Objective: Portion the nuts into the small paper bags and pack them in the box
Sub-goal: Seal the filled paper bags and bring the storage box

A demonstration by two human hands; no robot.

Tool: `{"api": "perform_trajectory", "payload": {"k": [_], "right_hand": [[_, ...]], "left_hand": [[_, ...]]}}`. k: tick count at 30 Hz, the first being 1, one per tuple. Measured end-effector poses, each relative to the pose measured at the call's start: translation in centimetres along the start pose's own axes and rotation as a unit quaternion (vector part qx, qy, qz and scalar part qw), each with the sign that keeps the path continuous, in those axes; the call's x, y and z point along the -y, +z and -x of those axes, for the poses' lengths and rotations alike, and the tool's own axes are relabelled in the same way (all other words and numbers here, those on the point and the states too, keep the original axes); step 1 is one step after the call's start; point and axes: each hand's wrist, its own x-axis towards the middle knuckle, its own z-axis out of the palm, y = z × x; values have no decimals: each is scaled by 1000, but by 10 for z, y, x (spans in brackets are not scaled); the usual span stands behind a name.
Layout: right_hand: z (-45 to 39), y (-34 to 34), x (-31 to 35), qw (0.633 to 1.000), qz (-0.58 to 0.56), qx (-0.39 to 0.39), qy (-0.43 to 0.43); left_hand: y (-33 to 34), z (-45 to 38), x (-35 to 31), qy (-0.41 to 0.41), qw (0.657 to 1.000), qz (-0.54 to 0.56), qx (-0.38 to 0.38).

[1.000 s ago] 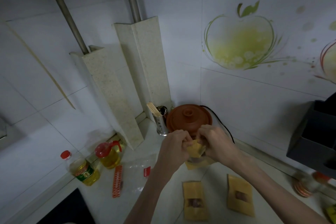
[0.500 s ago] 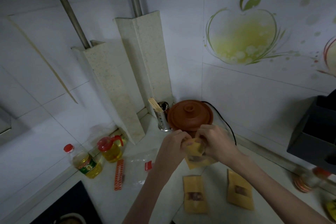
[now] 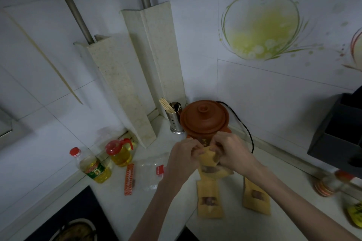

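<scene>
Both hands hold one small yellow paper bag point(image 3: 208, 159) above the counter, in front of the clay pot. My left hand point(image 3: 183, 159) pinches its top left edge and my right hand point(image 3: 230, 152) pinches the top right edge. Another paper bag point(image 3: 215, 174) lies under it, partly hidden. Two more small paper bags lie flat nearer me, one point(image 3: 209, 200) in the middle and one point(image 3: 255, 198) to the right, each with a window showing dark nuts. A clear plastic bag point(image 3: 150, 174) with a red label lies left of my left wrist. No box is clearly visible.
A brown clay pot point(image 3: 204, 118) with a black cord stands in the corner beside a metal chopstick holder point(image 3: 174, 117). Two oil bottles point(image 3: 94, 168) point(image 3: 120, 152) and an orange strip point(image 3: 129, 179) sit at left. A dark rack point(image 3: 338, 133) hangs at right; a black hob point(image 3: 64, 219) lies bottom left.
The view has tilted down a little, showing the hob and a pan. Both hands stay together on the bag's top edge, which now hangs slightly lower.
</scene>
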Motion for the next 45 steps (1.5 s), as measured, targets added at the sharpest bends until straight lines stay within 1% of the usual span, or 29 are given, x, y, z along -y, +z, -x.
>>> {"api": "perform_trajectory", "payload": {"k": [2,4,6,8,11,13,15,17,20,25,28,30,33,36,38,39,40,42,43,45], "right_hand": [[2,6,-2,999,-43,-7,29],[7,16,-9,990,-115,-6,85],[18,31,-20,971,-185,24,153],[35,52,-37,948,-227,74,213],[67,80,-56,923,-253,141,254],[87,94,-62,910,-267,161,272],[105,107,-69,901,-265,187,289],[120,116,-76,897,-239,206,310],[141,127,-91,880,-239,174,372],[165,133,-114,836,-241,125,477],[167,132,-124,830,-214,108,503],[166,132,-127,826,-214,77,517],[166,129,-135,805,-254,29,535],[165,123,-144,809,-202,-20,551],[161,118,-147,804,-157,-65,570],[157,118,-148,808,-138,-76,568],[152,120,-147,820,-122,-79,553],[138,127,-145,858,-102,-67,499],[129,133,-144,875,-105,-46,471],[110,146,-139,893,-133,23,429]], "left_hand": [[7,4,7,-18,1000,14,-10],[17,13,15,-49,998,33,-6],[29,28,24,-90,994,55,20],[42,46,35,-138,986,75,50],[63,72,50,-202,969,114,88],[77,85,57,-235,958,127,104],[91,96,65,-263,948,138,114],[106,104,72,-283,939,143,132],[125,114,79,-299,929,146,164],[152,117,78,-306,918,139,211],[167,111,69,-345,902,132,221],[178,101,61,-362,893,145,225],[193,81,53,-343,896,145,240],[197,69,58,-319,901,162,243],[195,69,67,-349,893,163,232],[192,72,74,-372,888,159,218],[189,76,82,-391,886,149,199],[182,84,97,-416,887,117,165],[178,87,104,-430,884,101,156],[173,90,114,-451,875,74,159]]}}
